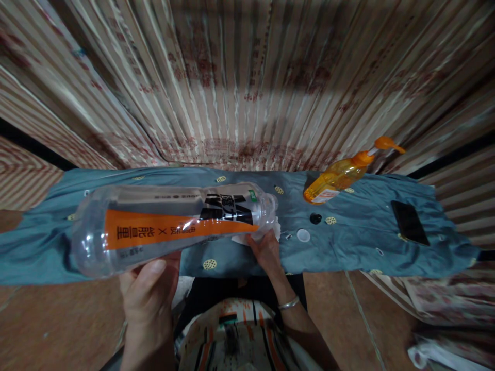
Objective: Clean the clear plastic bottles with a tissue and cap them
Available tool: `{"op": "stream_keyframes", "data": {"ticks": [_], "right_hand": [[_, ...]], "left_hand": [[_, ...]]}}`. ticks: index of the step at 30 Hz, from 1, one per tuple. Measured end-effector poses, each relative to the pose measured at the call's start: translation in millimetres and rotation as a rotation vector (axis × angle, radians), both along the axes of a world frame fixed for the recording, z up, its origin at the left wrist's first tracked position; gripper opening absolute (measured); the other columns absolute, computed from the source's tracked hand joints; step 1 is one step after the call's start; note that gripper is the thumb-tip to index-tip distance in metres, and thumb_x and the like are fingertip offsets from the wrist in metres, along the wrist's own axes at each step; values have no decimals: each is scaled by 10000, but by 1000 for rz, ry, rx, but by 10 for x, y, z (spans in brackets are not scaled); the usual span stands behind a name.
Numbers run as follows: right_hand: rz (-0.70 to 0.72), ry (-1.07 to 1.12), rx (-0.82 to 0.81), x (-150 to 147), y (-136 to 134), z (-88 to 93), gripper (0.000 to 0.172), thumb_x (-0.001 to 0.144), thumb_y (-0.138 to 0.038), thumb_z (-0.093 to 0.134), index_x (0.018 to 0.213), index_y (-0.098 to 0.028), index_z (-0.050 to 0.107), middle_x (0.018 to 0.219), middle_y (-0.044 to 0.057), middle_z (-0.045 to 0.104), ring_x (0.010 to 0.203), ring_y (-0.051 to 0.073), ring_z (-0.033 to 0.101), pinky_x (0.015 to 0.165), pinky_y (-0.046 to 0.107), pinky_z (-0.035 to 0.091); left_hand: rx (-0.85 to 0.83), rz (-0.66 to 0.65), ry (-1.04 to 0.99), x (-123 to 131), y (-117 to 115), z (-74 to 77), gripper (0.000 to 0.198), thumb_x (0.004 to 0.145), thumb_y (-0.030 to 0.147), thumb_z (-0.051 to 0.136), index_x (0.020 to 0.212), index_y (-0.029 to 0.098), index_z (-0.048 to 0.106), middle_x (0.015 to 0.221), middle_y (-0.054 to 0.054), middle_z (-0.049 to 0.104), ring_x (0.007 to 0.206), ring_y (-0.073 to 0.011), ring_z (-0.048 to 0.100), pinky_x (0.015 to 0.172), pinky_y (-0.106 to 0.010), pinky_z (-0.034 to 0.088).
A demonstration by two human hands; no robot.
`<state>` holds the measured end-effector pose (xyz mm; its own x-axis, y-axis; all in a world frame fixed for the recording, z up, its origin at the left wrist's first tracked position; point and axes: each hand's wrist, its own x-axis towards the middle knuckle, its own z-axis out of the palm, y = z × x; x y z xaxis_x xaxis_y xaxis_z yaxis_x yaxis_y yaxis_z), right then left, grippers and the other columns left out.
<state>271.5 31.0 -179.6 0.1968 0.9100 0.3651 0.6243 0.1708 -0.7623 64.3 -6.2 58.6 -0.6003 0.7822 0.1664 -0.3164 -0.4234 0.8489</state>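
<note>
A big clear plastic bottle with an orange and black label lies on its side in the air above the cloth, its neck pointing right. My left hand grips it from the near side, close to its base, with the thumb against the wall. At the bottle's neck, my right hand is closed on a white tissue, partly hidden behind the bottle and the fingers. A small black cap and a white round disc lie on the cloth to the right of this hand.
A blue cloth with yellow patterns covers the narrow table. An amber pump bottle stands at the back right, and a black phone lies at the right end. Patterned curtains hang behind; tiled floor shows below.
</note>
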Motion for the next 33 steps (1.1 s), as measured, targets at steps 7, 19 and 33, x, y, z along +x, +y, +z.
{"op": "stream_keyframes", "data": {"ticks": [7, 19, 33], "right_hand": [[12, 22, -10, 5, -7, 36, 574, 995, -579, 745, 1412, -199, 638, 1310, 213, 801, 1233, 411, 800, 1031, 598, 697], [8, 22, -38, -5, -4, 53, 567, 995, -603, 737, 1393, -209, 650, 1304, 207, 803, 1246, 410, 792, 1040, 609, 691], [13, 20, -31, 13, -10, 42, 544, 985, -568, 753, 1378, -205, 656, 1284, 201, 815, 1227, 399, 807, 1013, 574, 701]], "left_hand": [[5, 9, -20, 5, 5, 11, 692, 511, 351, 1021, 1193, 374, 910, 1077, -66, 888, 1195, -463, 833, 1076, -708, 681], [2, 15, -23, 30, 22, 20, 701, 492, 361, 1023, 1182, 396, 910, 1086, -57, 898, 1188, -452, 840, 1070, -679, 686], [10, 22, 4, 45, 29, 72, 679, 498, 345, 1001, 1168, 403, 906, 1148, -56, 895, 1247, -467, 817, 1084, -689, 675]]}}
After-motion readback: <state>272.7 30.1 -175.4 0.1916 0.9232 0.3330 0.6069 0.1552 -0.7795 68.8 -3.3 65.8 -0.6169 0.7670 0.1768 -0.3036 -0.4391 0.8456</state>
